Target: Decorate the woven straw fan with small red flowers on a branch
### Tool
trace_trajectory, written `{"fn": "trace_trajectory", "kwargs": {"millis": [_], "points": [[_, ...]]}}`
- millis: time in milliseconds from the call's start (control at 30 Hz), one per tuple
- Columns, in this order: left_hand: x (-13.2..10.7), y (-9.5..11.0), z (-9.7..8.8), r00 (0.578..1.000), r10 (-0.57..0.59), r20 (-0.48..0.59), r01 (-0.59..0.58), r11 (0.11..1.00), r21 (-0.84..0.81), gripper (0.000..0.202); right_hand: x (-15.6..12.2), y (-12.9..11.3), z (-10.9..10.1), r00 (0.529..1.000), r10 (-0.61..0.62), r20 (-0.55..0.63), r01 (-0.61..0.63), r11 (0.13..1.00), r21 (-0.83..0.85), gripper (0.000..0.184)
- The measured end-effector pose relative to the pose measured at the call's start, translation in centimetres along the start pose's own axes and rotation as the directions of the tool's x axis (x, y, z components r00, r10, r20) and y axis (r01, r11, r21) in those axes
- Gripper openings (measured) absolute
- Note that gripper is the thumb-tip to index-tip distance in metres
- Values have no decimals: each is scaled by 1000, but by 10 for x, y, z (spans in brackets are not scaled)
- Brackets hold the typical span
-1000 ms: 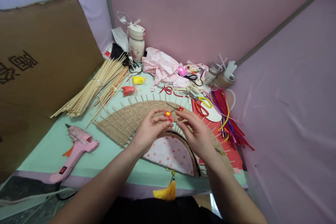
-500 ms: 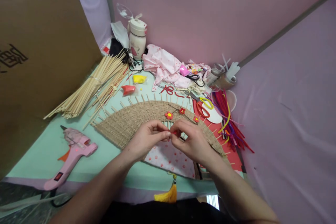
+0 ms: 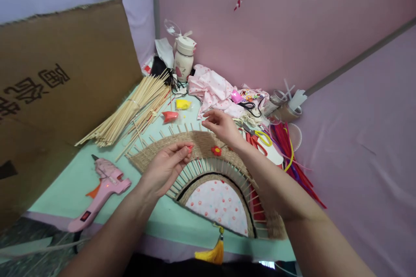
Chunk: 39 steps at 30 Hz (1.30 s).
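A half-round woven fan (image 3: 162,151) with wooden ribs lies on the mint table, with a floral cloth centre (image 3: 217,203) and a yellow tassel (image 3: 211,251) at its base. My left hand (image 3: 165,166) hovers over the weave, its fingertips pinched on a small red piece (image 3: 189,149). My right hand (image 3: 222,125) reaches over the fan's far edge toward the clutter behind it, fingers loosely curled and nothing seen in them. A red flower with a yellow middle (image 3: 216,150) sits on the weave between the hands.
A pink glue gun (image 3: 100,190) lies at the left. Bamboo sticks (image 3: 130,110) fan out beside a cardboard sheet (image 3: 61,73). Red clay (image 3: 170,115), yellow clay (image 3: 183,104), scissors (image 3: 260,136), pipe cleaners (image 3: 292,151), pink cloth (image 3: 211,86) and a bottle (image 3: 183,58) crowd the back.
The hands, together over the fan's middle before, have parted. My right hand has moved away to the far edge; my left keeps the small red piece. The view shifted left.
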State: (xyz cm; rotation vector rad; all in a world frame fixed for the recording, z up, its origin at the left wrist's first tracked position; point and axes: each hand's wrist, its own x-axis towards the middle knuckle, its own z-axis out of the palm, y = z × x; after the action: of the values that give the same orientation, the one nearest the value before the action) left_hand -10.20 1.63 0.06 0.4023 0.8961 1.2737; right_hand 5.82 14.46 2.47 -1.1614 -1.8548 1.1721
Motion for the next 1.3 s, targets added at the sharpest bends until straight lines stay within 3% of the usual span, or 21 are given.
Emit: {"fn": "trace_trajectory", "kwargs": {"millis": [100, 200, 267, 400, 567, 667, 733, 833, 900, 1000, 1067, 1133, 1167, 1233, 1267, 1300], "points": [[2, 2, -4, 999, -38, -18, 35, 990, -139, 23, 36, 21, 21, 1000, -27, -10, 25, 991, -134, 10], [4, 4, -6, 998, -26, -50, 16, 983, -183, 19, 45, 21, 34, 1000, -27, 5, 27, 993, -115, 13], [7, 5, -7, 997, 11, -80, -25, 983, -180, 14, 34, 8, 35, 996, -45, 72, 48, 998, -47, 14], [12, 5, -9, 991, 52, -126, -75, 979, -192, 26, -2, -20, 30, 981, -67, 183, 51, 995, 90, 12], [19, 3, -2, 985, 83, -152, -109, 979, -172, 16, -24, -25, 26, 991, 70, 110, -92, 975, 203, 12], [37, 9, 6, 947, 233, -221, -239, 971, -2, 15, -24, -19, 21, 993, 112, 46, -120, 953, 277, 16], [58, 16, 13, 876, 439, -197, -364, 872, 326, 16, -22, -16, 17, 994, 110, -2, -103, 940, 326, 19], [94, 25, 22, 803, 596, -12, -370, 514, 773, 21, -21, -12, 10, 992, 94, -80, -58, 926, 374, 22], [115, 28, 26, 817, 573, 62, -289, 315, 904, 21, -21, -7, 6, 989, 84, -124, -33, 930, 367, 21], [132, 28, 30, 892, 448, 65, -190, 241, 952, 13, -19, 3, 1, 981, 87, -174, -23, 940, 339, 21], [133, 26, 31, 906, 417, 70, -185, 241, 953, 14, -18, 9, -1, 975, 85, -206, -14, 946, 325, 22], [127, 23, 35, 886, 454, 88, -236, 280, 931, 17, -18, 11, -4, 971, 62, -231, 11, 953, 304, 22], [122, 21, 38, 870, 488, 74, -284, 371, 884, 21, -19, 10, -4, 972, 38, -234, 31, 958, 286, 21], [108, 17, 47, 876, 481, -20, -366, 692, 623, 32, -24, 5, -4, 977, -49, -205, 93, 974, 208, 18], [100, 15, 52, 915, 398, -70, -342, 855, 390, 40, -27, 2, -3, 979, -114, -171, 138, 982, 133, 15], [92, 13, 57, 969, 241, -56, -230, 960, 160, 48, -31, -1, -2, 974, -190, -123, 195, 980, 31, 12]]}}
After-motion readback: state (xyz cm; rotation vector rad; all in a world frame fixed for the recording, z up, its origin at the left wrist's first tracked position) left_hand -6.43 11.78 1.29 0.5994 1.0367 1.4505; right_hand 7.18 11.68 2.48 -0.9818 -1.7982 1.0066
